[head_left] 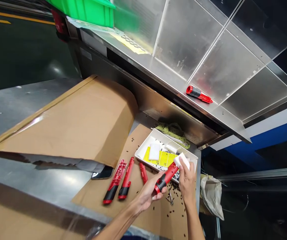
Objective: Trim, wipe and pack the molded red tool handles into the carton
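From where I stand, the person's left hand (147, 196) is curled shut around the black grip of a red-and-black utility knife (167, 178), whose red body points toward 2 o'clock. The right hand (187, 183) is nearly closed as well, its fingers and thumb pinching a white foam block (182, 161). The block's edge rests against the knife's red end, just beyond the left hand.

Both hands are above a sheet of brown cardboard (95, 196) scattered with small dark parts (175, 213). A small metal clip (170, 199) lies just off the left hand at about 4 o'clock. At 12 o'clock from the hands sits a white plastic tray (143, 155) holding yellow cards (150, 155) and a white foam square (154, 151).

At 9 o'clock from the hands, a second utility knife (114, 181) lies beside a third (125, 178), with a red handle piece (143, 172) nearer the tray. A phone (102, 172) pokes out beneath a raised cardboard flap (65, 123).

Higher up, at about 1 o'clock, a fourth knife (198, 94) lies on a stainless steel shelf (223, 76), with a green plastic bin (83, 10) at its far end. A crumpled paper bag (212, 196) hangs at 3 o'clock.
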Action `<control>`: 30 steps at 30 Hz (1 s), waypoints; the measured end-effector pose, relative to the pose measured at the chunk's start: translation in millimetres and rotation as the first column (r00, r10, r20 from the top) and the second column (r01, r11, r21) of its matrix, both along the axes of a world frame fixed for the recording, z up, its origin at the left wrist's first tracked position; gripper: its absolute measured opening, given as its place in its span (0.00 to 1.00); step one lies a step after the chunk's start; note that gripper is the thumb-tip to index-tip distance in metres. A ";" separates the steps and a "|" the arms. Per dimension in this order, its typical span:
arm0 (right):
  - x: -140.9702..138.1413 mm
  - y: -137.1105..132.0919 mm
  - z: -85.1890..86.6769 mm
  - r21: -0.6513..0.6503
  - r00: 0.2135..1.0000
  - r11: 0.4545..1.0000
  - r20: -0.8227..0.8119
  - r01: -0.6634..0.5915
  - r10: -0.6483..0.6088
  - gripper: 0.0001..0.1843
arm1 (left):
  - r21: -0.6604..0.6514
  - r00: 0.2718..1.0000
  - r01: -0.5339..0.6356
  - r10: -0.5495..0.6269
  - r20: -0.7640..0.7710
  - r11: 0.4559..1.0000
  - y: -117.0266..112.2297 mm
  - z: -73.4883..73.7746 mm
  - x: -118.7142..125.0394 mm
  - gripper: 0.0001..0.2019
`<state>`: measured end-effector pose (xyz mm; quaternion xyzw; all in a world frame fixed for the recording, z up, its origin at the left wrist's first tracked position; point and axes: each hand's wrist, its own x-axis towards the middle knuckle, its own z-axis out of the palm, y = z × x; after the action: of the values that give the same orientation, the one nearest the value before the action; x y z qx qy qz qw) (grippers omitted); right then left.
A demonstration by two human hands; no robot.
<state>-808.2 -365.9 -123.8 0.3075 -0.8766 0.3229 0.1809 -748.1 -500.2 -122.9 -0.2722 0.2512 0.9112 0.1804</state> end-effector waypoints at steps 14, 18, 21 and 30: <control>-0.3 5.7 2.0 -0.030 0.983 0.986 0.071 -0.166 0.168 0.19 | -0.087 0.999 0.002 -0.005 -0.035 0.996 -2.3 -2.8 2.5 0.21; 6.3 4.0 -3.7 -0.090 1.000 0.996 -0.016 -0.017 0.015 0.19 | -0.242 0.995 -0.001 -0.024 -0.100 0.970 1.6 -2.1 2.1 0.30; 9.3 3.2 -9.1 -0.088 0.990 0.987 0.032 -0.133 0.137 0.19 | -0.321 0.992 -0.019 -0.021 -0.123 0.947 2.9 -1.0 4.6 0.36; -11.5 15.9 1.3 -0.123 0.994 0.989 -0.063 0.078 -0.086 0.18 | 0.261 0.994 0.111 -0.110 -0.020 0.959 -2.8 -9.6 7.4 0.20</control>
<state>-819.7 -350.0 -122.5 0.2706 -0.8607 0.3569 0.2421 -740.7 -503.0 -132.5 -0.2289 0.1440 0.9257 0.2645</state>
